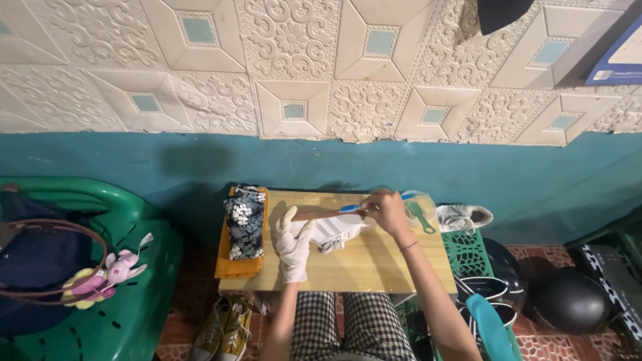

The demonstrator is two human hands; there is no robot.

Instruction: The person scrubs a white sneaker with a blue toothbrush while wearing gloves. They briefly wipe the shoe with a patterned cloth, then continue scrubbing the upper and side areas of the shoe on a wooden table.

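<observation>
The head camera looks down on a small wooden table (374, 264) set against a teal wall. A white sneaker (334, 230) lies on its side near the middle of the table, toward the back edge.

The left hand (292, 244), in a white glove, rests against the sneaker's left end with fingers loosely curled around it, holding it in place. The right hand (386, 210), bare, sits just right of the sneaker, its fingers closed around a blue-handled toothbrush (358, 206) whose head points left over the shoe. A brown, stick-like piece shows between the two hands, above the sneaker; what it is cannot be told.

On the table's left end lies a folded dark floral cloth (244, 220) on top of an orange cloth (235, 266). At the right back corner sits a clear bowl (420, 204) with a green-handled brush (421, 217) leaning in it.

Right of the table, a second white sneaker (463, 216) rests on a green crate (468, 251). Under the table's left front, yellow sneakers (224, 331) stand on the floor. Far left of the table is a green plastic chair (134, 301) holding a dark bag (37, 267) and a pink plush toy (110, 274).
</observation>
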